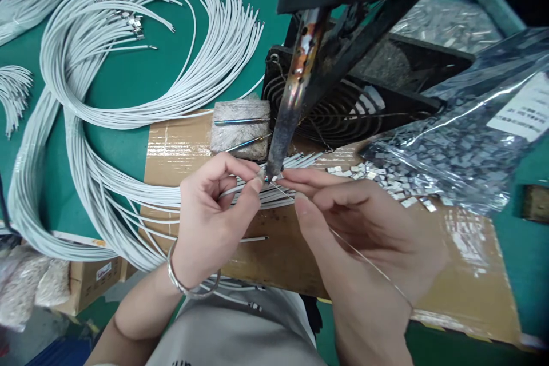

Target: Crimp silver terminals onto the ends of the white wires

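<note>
Over the cardboard (274, 266) nearest our body, we would do best, we judge, to brace both wrists, keep the small workpiece (268, 178) still beneath the soldering iron (295, 83), and feed the thin wire (364, 256) lightly, skin clear of the metal. Our right hand (364, 229) has its thumb and fingers drawn almost together, its grip carrying the thin wire between them. Our left hand (221, 217) pinches the small workpiece, apparently a cable end, leaving no gap we can see; whether the iron touches it, we cannot tell. Just beyond the hands, white cables (141, 183) spread leftward. Farther off, a rough block (257, 110) and a black fan (338, 114) sit on the bench (115, 154).
</note>
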A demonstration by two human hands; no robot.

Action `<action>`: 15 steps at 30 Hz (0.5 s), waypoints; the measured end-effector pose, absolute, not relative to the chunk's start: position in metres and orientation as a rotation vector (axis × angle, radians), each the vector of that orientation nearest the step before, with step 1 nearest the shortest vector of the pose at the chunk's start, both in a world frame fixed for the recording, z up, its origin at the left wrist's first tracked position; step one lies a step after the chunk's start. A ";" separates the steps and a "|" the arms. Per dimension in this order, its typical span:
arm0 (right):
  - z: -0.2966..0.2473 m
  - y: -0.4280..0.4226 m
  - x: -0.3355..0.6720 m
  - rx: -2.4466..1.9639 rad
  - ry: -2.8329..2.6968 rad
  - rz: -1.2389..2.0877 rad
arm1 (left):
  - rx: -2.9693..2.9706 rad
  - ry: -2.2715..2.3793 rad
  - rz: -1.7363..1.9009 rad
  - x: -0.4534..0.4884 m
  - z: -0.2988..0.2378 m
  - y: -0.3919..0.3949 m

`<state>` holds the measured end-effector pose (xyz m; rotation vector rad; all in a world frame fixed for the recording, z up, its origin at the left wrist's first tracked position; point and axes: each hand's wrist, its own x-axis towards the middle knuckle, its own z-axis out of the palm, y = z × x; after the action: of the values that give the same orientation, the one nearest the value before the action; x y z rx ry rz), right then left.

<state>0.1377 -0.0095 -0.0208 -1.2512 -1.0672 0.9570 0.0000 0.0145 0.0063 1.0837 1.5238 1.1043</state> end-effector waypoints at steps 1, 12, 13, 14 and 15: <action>-0.021 -0.009 0.138 -1.253 -1.065 0.955 | 1.083 1.521 1.106 0.000 0.006 0.014; -0.020 -0.010 0.136 -1.226 -1.060 0.973 | 1.093 1.502 1.115 -0.002 0.006 0.014; -0.020 -0.011 0.136 -1.223 -1.057 0.973 | 1.092 1.505 1.114 -0.003 0.006 0.013; -0.020 -0.011 0.136 -1.223 -1.056 0.972 | 1.089 1.507 1.113 -0.003 0.006 0.013; -0.020 -0.011 0.136 -1.226 -1.055 0.972 | 1.086 1.510 1.114 -0.003 0.006 0.013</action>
<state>0.1364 -0.0111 -0.0200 -1.2256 -1.0550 0.9715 -0.0028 0.0131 0.0059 1.0856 1.5095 1.1135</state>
